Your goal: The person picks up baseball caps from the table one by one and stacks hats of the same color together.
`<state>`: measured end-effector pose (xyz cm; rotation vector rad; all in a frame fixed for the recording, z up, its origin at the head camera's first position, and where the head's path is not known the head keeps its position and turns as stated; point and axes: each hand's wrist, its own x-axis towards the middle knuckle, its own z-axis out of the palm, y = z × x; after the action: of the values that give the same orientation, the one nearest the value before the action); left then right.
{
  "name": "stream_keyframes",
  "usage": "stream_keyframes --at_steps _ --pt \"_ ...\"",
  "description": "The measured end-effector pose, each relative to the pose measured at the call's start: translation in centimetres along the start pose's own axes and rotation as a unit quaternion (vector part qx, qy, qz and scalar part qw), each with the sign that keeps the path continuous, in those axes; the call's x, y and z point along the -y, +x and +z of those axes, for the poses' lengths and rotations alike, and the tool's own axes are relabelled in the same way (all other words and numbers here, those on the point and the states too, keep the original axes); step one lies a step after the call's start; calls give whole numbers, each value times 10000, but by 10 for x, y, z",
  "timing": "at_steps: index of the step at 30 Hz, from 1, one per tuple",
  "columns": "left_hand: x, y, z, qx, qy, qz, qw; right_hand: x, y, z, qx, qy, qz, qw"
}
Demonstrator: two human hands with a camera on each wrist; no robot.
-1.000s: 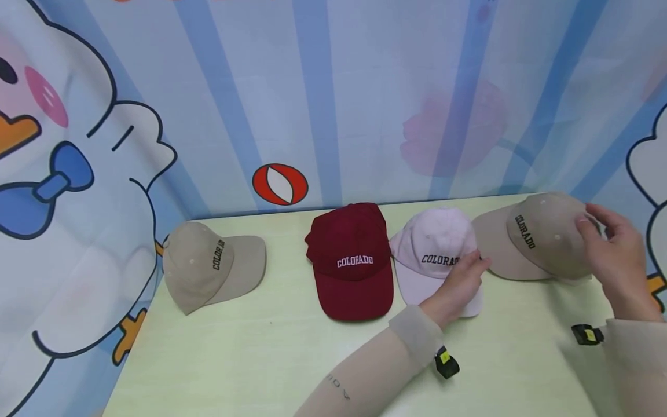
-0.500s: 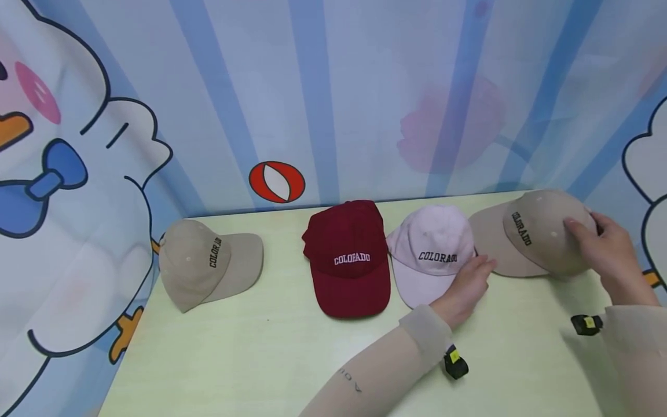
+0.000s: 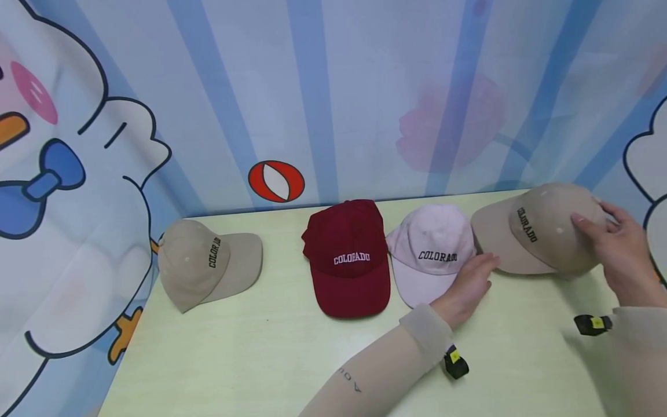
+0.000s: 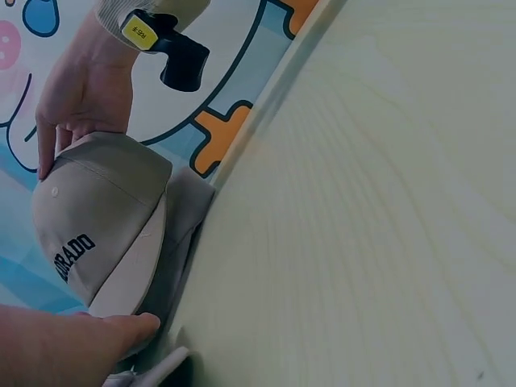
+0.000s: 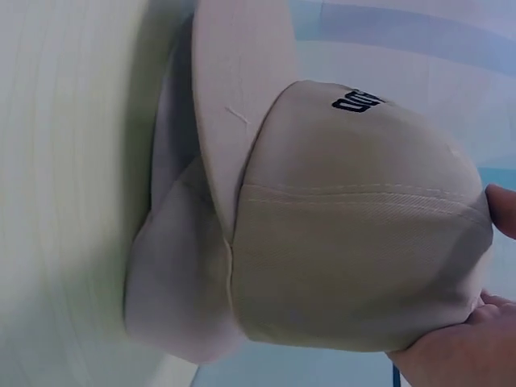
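Observation:
My right hand (image 3: 625, 249) grips the back of a beige cap (image 3: 557, 231) marked COLORADO, its thumb on the crown. Below this cap in the right wrist view sits a second pale cap (image 5: 173, 298), mostly covered by it. Fingers of my left hand (image 3: 466, 289) reach out straight to the beige cap's brim, fingertips right at its front edge. In the left wrist view the left hand (image 4: 72, 343) overlaps the brim's end. Just left of that hand lies a pale pink COLORADO cap (image 3: 429, 237), its brim partly hidden by the hand.
A dark red COLORADO cap (image 3: 349, 255) lies beside the pink one. Another beige COLORADO cap (image 3: 193, 260) is at the left, brim to the right. All rest on a pale wood-grain table (image 3: 234, 359). A printed blue curtain (image 3: 365, 116) hangs right behind the table's back edge.
Over the last second the left hand has shifted right, uncovering the pink cap's lettering. In the last half second the right hand has moved the beige cap slightly right and up.

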<state>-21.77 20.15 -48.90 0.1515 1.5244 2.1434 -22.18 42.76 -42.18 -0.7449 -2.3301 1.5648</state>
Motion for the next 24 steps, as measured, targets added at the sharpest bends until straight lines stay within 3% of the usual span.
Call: stream_keyframes --at_steps 12,18,24 --pt "-15 -20 1 228 148 123 9996 8 -19 -16 -123 320 -601 9976" --pt "-23 -35 -2 530 39 226 9983 17 -38 -23 -220 259 -890 9955" --pt "-28 -48 -8 837 231 217 9960 26 -53 -26 -190 250 -1125 9932"
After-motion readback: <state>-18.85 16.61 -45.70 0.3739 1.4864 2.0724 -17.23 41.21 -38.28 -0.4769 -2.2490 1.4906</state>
